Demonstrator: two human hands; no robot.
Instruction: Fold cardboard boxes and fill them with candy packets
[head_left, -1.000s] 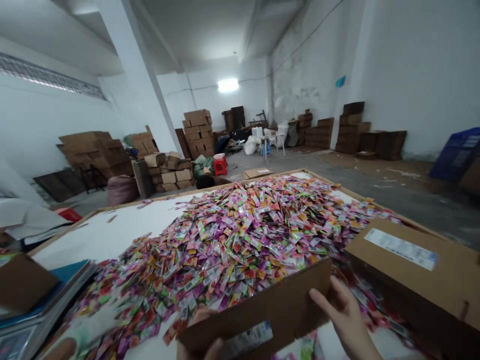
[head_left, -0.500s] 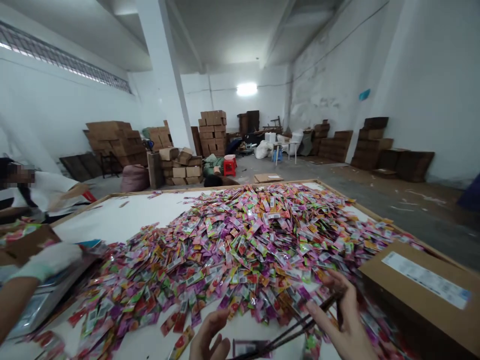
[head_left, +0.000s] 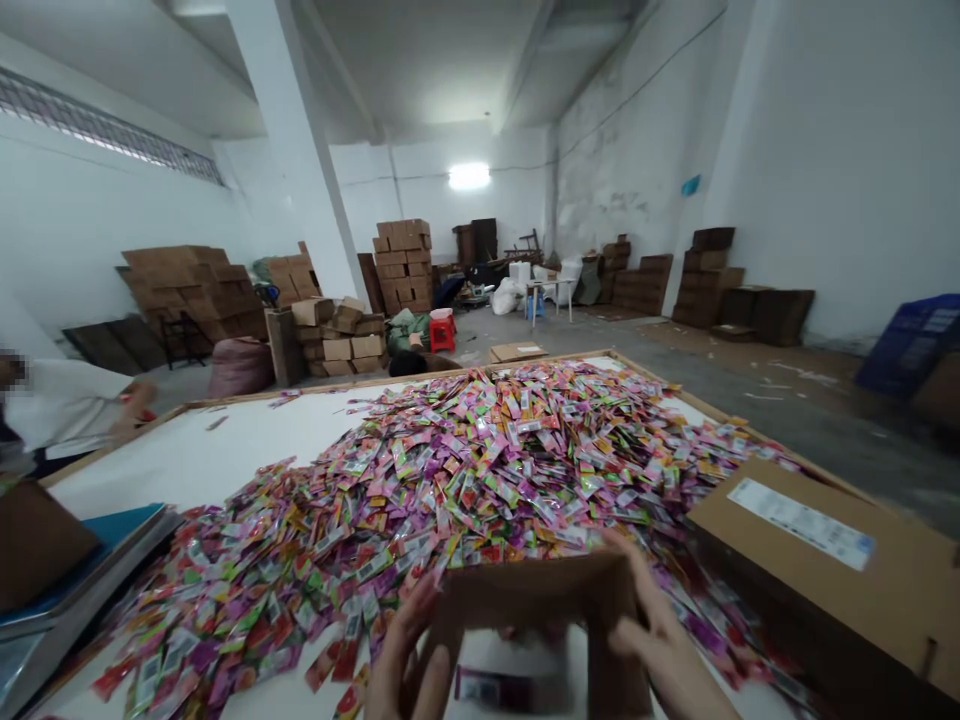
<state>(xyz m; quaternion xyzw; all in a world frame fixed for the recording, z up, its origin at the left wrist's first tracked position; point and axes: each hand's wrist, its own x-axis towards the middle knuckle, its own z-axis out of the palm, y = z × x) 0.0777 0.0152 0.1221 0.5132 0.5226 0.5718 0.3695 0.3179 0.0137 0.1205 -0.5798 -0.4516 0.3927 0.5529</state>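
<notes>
An unfolded cardboard box (head_left: pixel 532 585) stands open between my two hands in front of me. My left hand (head_left: pixel 405 655) grips its left wall, fingers curled over the side. The right wall is held by my right hand (head_left: pixel 660 635), with its thumb at the inner face. Through the open box I see the white tabletop and a dark purple sachet (head_left: pixel 495 690). Just beyond the box spreads a large heap of small, colourful plastic sachets (head_left: pixel 480 470).
A closed brown carton (head_left: pixel 817 570) with a white label sits at my right. At the left, a scale (head_left: pixel 67 620) carries a brown box (head_left: pixel 37 550). A wooden rim (head_left: pixel 720 410) edges the table. A co-worker (head_left: pixel 71 400) is at the far left.
The flat cardboard between my hands has been opened into a square box. My view has turned slightly right. The co-worker's gloved hand has left the scale at the left.
</notes>
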